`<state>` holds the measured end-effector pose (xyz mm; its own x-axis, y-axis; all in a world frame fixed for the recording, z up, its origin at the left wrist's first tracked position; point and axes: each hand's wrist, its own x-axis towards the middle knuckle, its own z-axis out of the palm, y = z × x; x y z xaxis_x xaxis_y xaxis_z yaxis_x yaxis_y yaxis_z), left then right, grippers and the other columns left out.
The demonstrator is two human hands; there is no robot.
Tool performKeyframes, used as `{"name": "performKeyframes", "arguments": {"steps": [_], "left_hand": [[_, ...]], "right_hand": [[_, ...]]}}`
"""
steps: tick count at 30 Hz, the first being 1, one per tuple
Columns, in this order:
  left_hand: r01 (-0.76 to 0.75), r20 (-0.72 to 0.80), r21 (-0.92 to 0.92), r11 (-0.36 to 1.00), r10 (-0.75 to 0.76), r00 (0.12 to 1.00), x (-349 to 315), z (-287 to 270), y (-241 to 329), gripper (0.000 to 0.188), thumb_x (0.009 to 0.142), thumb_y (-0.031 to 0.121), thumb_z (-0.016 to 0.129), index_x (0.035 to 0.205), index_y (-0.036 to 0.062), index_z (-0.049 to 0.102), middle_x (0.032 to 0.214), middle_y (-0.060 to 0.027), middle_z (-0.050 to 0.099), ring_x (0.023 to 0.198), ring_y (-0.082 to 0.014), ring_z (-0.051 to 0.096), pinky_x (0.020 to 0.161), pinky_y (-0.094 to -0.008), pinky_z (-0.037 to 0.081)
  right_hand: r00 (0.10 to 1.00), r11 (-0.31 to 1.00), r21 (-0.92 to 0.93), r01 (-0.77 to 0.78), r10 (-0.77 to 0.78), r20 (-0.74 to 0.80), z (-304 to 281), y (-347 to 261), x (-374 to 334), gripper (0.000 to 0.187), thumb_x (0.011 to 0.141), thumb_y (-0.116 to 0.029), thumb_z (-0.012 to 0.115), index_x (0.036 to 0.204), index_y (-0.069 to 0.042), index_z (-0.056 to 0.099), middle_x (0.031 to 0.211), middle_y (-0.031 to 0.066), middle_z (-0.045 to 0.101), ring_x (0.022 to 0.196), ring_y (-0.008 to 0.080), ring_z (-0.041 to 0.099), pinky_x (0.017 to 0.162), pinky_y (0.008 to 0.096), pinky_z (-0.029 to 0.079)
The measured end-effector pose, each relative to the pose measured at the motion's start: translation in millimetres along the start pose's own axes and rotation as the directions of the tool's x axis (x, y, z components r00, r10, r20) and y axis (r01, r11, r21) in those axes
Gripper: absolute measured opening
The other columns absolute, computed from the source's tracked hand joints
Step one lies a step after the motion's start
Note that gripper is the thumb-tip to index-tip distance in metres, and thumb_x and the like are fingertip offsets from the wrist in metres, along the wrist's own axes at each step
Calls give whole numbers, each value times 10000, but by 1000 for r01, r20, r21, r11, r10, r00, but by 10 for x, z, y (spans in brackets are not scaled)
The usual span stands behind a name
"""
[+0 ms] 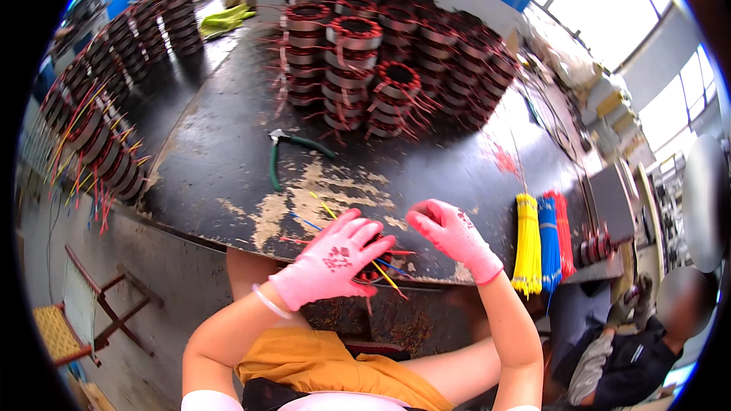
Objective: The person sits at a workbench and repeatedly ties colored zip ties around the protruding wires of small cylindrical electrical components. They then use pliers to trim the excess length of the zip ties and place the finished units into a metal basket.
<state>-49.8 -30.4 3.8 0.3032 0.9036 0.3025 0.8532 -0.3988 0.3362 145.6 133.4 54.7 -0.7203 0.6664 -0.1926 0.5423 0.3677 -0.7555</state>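
Note:
My left hand [333, 260], in a pink glove, rests over a wound stator [371, 272] at the near edge of the table. Its fingers and thumb reach round the stator and hide most of it. Yellow, blue and red wire leads [390, 278] stick out past the glove on both sides. To the right, my right hand [455, 237], gloved in pink too, is raised above the table with its fingers curled toward the thumb in a pinch. Whatever lies between those fingertips cannot be made out. Green-handled cutting pliers [298, 143] lie beyond my left hand.
Tall stacks of wound stators [354, 68] fill the table's far side. More stacks [114, 53] line the left. Bundles of yellow [527, 243], blue [550, 240] and red [562, 221] wires lie at right. A co-worker [628, 350] sits at the lower right, a chair [84, 304] stands lower left.

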Motion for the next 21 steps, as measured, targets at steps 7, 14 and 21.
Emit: {"name": "performKeyframes", "arguments": {"steps": [7, 14, 21], "left_hand": [[137, -86, 35, 990, -133, 987, -69, 227, 47, 843, 761, 527, 787, 1409, 48, 539, 1429, -223, 497, 1354, -411, 451, 1186, -533, 323], [131, -171, -94, 987, -145, 974, -52, 415, 90, 722, 852, 490, 689, 1397, 34, 564, 1447, -228, 521, 1405, -427, 410, 1204, -534, 280], [141, -119, -19, 990, -142, 983, -41, 359, 80, 773, 804, 472, 752, 1406, 38, 533, 1418, -234, 515, 1365, -425, 439, 1199, -542, 302]], "right_hand": [[963, 707, -660, 254, -251, 101, 1053, -1002, 1091, 895, 915, -728, 540, 1229, 109, 578, 1186, 286, 642, 1141, 408, 642, 976, 465, 511], [990, 514, -857, 11, 115, 81, 1623, -1497, 1800, 1205, 754, -900, 568, 1382, 127, 496, 1351, 238, 573, 1221, 371, 626, 990, 444, 512], [997, 655, -751, 81, -43, 70, 1532, -1341, 1851, 832, 749, -679, 729, 1256, -24, 651, 1198, 146, 697, 1041, 296, 706, 873, 428, 564]]}}
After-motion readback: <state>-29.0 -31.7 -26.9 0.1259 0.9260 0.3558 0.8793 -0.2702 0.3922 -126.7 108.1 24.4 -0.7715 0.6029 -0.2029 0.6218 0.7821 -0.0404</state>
